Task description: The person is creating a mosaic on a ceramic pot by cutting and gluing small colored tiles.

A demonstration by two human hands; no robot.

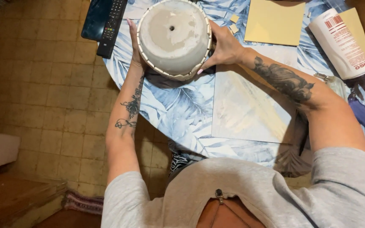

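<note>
Fingers of the left hand (134, 46) and right hand (224, 48) clasp an upturned grey plant pot (174, 38), steadying it near the table's (178, 114) far edge.

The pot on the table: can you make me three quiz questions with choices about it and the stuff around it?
1. Where is the remote?
A. Left of the pot
B. On the floor
C. Inside the pot

2. How many holes show in the pot's base?
A. Three
B. One
C. None

3. How is the pot held?
A. Upright, by one hand
B. Lying on its side, untouched
C. Upside down, between both hands

Answers: 1 A, it lies at the table's left edge. 2 B, one small centre hole. 3 C, the base faces up, left hand and right hand on its sides.
</note>
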